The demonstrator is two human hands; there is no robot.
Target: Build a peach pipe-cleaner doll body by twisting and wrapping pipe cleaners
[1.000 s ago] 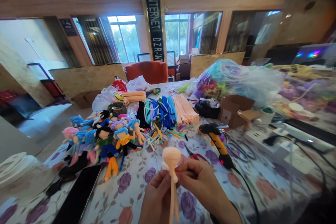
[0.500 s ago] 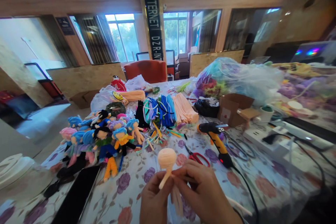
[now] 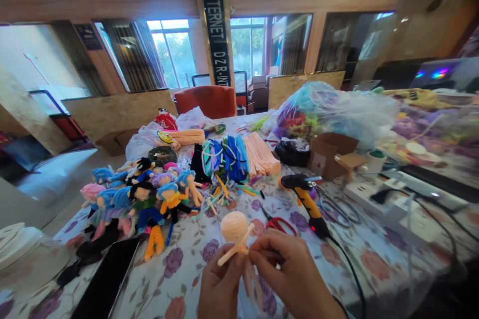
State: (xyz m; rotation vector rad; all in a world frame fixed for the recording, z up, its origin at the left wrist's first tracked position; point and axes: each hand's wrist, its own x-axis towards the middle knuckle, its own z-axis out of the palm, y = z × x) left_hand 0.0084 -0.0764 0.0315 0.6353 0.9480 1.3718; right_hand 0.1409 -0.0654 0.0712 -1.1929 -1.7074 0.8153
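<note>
- Head view: your left hand [image 3: 221, 281] has the peach figure [image 3: 234, 226] nipped below its round head, between thumb and forefinger.
- Your right hand [image 3: 290, 266] is at the same spot, its thumb and fingertips pinched on the figure from the right.
- The figure is held up over the flowered table [image 3: 192, 271], toward the near edge and about midway between the side edges.
- A second ago you had its strands hanging straight down; half a second ago one short strand slanted down over your left thumb. Now two short strands cross below the head, one pointing down-left, the other up-right, while longer ones dangle beneath.
- The red-handled scissors [image 3: 282, 226], partly covered in the first frame, now show more fully beyond your right hand.
- Toward the table's left edge, the doll pile [image 3: 145, 199] lies as before.
</note>
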